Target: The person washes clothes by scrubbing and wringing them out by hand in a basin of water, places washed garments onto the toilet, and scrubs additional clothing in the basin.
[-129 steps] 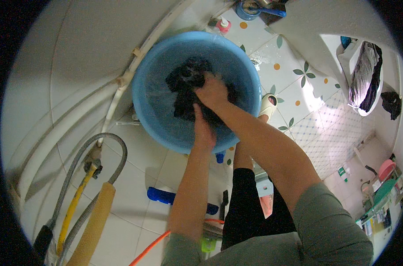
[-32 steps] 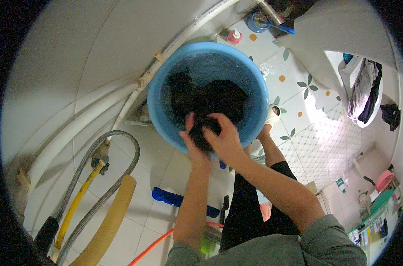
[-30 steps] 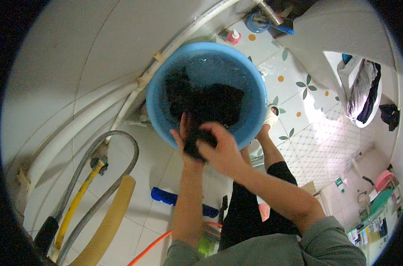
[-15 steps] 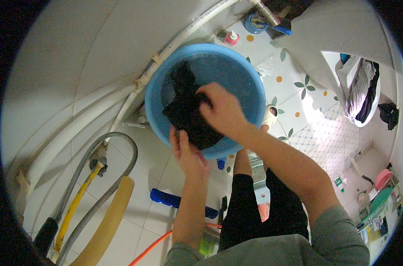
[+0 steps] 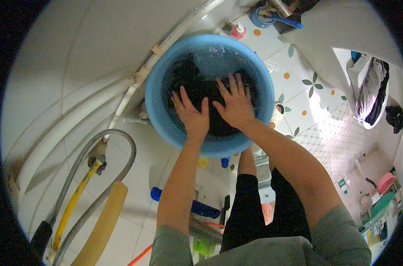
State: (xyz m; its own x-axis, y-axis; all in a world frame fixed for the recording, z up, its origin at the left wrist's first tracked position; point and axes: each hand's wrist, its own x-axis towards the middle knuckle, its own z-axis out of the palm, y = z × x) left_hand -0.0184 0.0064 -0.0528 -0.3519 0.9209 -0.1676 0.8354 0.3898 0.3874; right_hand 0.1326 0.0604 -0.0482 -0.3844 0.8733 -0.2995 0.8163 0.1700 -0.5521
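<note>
A large round blue basin (image 5: 152, 111) holds water and a piece of black cloth (image 5: 217, 117). Spread wide, my left hand (image 5: 191, 116) lies palm down on the cloth at the left side of the basin. My right hand (image 5: 236, 104) presses flat beside it, fingers apart and pointing toward the far rim. Much of the cloth is dark and under water, so its shape and the kind of garment cannot be made out. Some foam floats near the far rim.
Beyond the basin stand a pink pump bottle (image 5: 238, 31) and a small blue tub with a brush (image 5: 261, 18). White pipes (image 5: 141, 73) run along the left wall. A grey hose (image 5: 133, 150) curls at lower left. Clothes (image 5: 371, 88) fill an opening at right.
Both hands have let go of the bunched cloth and spread flat on it. The cloth has gone down into the water and spread out. The view has shifted slightly.
</note>
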